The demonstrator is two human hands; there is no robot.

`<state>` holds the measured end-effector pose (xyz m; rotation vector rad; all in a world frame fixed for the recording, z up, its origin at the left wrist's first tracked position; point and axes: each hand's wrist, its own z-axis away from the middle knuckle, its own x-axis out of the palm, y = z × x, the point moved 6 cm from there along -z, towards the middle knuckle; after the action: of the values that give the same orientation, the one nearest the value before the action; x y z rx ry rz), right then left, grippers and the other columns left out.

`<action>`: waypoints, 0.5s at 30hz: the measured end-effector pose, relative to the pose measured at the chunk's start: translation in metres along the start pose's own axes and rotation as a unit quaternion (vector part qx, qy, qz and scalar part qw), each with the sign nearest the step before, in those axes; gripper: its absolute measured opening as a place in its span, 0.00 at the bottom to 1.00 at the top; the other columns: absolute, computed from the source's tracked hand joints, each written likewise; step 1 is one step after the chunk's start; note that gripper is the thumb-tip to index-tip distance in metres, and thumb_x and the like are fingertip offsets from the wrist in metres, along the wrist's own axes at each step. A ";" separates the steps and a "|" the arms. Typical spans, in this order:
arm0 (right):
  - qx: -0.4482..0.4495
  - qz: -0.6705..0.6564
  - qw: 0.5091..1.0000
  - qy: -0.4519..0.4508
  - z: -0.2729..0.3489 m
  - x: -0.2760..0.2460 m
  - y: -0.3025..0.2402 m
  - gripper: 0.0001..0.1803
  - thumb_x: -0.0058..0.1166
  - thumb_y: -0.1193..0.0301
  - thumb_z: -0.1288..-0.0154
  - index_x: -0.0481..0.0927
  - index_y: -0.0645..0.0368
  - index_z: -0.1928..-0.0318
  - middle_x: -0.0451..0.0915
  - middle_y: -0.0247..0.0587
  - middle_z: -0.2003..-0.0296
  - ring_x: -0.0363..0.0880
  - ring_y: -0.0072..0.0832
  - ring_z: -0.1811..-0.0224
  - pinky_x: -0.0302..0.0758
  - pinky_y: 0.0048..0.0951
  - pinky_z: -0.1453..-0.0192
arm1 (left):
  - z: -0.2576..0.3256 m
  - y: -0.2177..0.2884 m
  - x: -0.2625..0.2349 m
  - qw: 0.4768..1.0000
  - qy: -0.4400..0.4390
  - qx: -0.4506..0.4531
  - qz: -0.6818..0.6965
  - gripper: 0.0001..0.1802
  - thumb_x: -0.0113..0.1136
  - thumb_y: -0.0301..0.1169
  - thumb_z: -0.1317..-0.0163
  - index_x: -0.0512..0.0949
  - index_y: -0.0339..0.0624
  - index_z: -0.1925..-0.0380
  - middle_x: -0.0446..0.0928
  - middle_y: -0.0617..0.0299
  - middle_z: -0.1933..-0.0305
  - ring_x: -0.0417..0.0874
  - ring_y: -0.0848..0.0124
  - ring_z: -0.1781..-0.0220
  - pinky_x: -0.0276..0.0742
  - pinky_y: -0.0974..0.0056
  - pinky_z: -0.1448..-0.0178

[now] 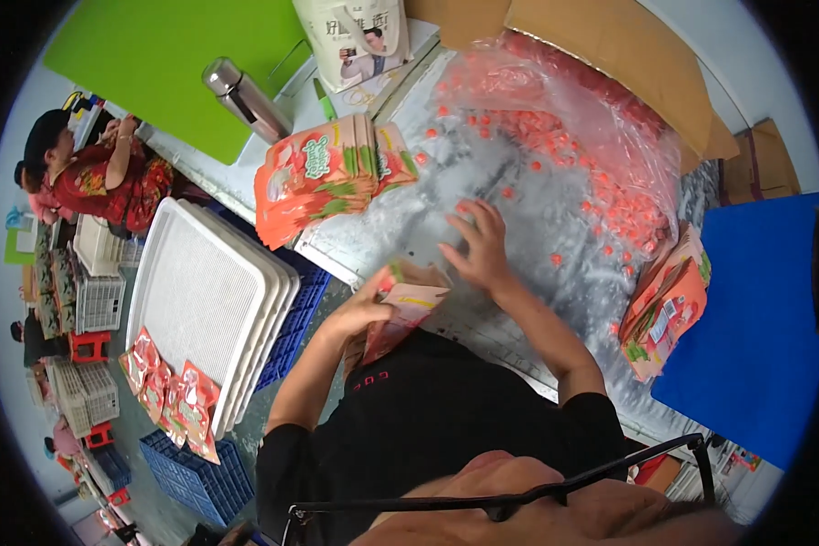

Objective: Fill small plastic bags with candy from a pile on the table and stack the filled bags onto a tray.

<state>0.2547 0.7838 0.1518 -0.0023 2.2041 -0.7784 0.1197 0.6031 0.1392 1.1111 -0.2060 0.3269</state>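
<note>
My left hand (359,314) is closed around a red and pink pouch (408,305), which I hold upright with its top spread apart near the table's front edge. Over the metal tabletop (455,182), my right hand (482,246) is open, fingers apart, just right of the pouch. Its palm side is hidden, and a reddish spot shows by one fingertip. Small red wrapped-looking pieces (555,146) lie scattered beyond it, spilling from a large clear plastic bag (601,109). Flat pouches of the same kind form a stack (314,173) at the left.
More pouches (669,305) lie at the right edge, beside a blue panel (746,309). A steel thermos (246,98) and a white tote bag (359,41) stand at the back. Stacked white trays (205,291) at left carry filled pouches (177,396). Another person (109,173) sits far left.
</note>
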 end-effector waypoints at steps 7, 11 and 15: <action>0.049 0.271 0.961 -0.021 -0.107 0.067 0.116 0.33 0.56 0.45 0.38 0.72 0.37 0.34 0.59 0.45 0.28 0.46 0.59 0.24 0.40 0.81 0.32 | 0.012 -0.010 -0.013 0.991 0.077 0.054 0.100 0.51 0.59 0.21 0.55 0.54 0.38 0.26 0.67 0.58 0.33 0.66 0.65 0.31 0.57 0.63 0.27; 0.114 0.284 0.947 -0.092 -0.126 0.065 0.166 0.31 0.55 0.45 0.37 0.74 0.36 0.35 0.63 0.39 0.29 0.48 0.57 0.25 0.40 0.81 0.31 | 0.015 -0.012 -0.018 0.983 0.079 0.060 0.156 0.51 0.60 0.22 0.55 0.52 0.39 0.26 0.66 0.56 0.32 0.66 0.64 0.30 0.59 0.61 0.27; 0.086 0.297 0.948 -0.074 -0.109 0.060 0.140 0.30 0.57 0.48 0.37 0.74 0.36 0.35 0.64 0.37 0.30 0.51 0.55 0.26 0.44 0.78 0.31 | 0.010 -0.010 -0.072 0.951 0.112 0.167 0.235 0.39 0.56 0.28 0.51 0.62 0.34 0.33 0.74 0.53 0.40 0.78 0.62 0.42 0.74 0.57 0.37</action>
<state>0.1724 0.9411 0.0918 0.6397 1.8361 -0.5952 0.0567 0.5789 0.1115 1.3414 -0.2176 0.9371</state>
